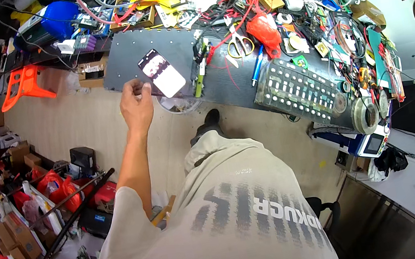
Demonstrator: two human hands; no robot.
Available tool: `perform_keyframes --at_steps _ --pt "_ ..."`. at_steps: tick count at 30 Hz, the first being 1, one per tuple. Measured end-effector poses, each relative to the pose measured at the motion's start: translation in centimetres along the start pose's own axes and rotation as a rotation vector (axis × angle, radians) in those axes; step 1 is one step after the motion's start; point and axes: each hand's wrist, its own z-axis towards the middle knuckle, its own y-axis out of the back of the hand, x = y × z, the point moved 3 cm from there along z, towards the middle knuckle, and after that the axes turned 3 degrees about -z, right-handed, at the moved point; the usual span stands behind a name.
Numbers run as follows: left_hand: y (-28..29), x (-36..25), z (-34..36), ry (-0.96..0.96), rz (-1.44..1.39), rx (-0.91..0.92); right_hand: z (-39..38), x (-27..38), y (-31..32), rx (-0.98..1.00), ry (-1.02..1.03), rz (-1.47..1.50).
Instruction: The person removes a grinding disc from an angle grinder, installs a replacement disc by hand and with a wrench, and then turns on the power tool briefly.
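Observation:
My left hand [138,106] hovers by the front edge of the workbench, its fingers loosely bent and slightly apart, with nothing visible in them. Just to its right, a smartphone [162,73] with a lit screen lies tilted on a dark grey board [124,58]; fingers and phone look close, but I cannot tell if they touch. Right of the phone lie a green-handled tool [200,80], scissors with yellow-rimmed handles [241,47] and a blue pen [258,65]. My right hand is out of view.
A dark case with rows of light knobs [297,89] sits at the bench's front right, beside wire spools [365,115]. Cables, red leads and a red bag [264,34] crowd the back. An orange stool [25,86] stands left; boxes and bags fill the lower left.

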Motion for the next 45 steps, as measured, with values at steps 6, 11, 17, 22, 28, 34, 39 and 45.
perform_keyframes --at_steps 6,11,17,22,28,34,39,45 --pt "0.3 3.1 4.2 0.036 -0.076 0.05 -2.3 2.2 -2.9 0.006 -0.08 0.002" --pt "-0.8 3.2 6.4 0.062 -0.21 0.126 -2.9 4.1 -4.6 0.024 -0.107 -0.009" --pt "-1.9 2.6 8.1 0.254 -0.316 0.17 -2.9 5.4 -5.5 0.047 -0.124 -0.039" --pt "-3.4 1.5 8.6 0.316 -0.453 0.228 -3.2 5.6 -5.7 0.046 -0.141 -0.034" --pt "-4.2 1.7 8.8 0.333 -0.56 0.257 -3.1 5.0 -6.4 0.064 -0.155 -0.039" --pt "-4.3 2.0 10.0 0.266 -0.545 0.222 -3.2 1.5 -7.8 0.076 -0.166 0.02" --pt "-6.6 -1.3 10.5 0.088 -0.574 0.249 -3.8 -2.6 -4.7 -0.018 -0.175 0.158" --pt "-13.2 -12.2 4.1 -0.103 -0.684 0.721 -12.6 9.8 -3.9 0.024 -0.208 0.519"
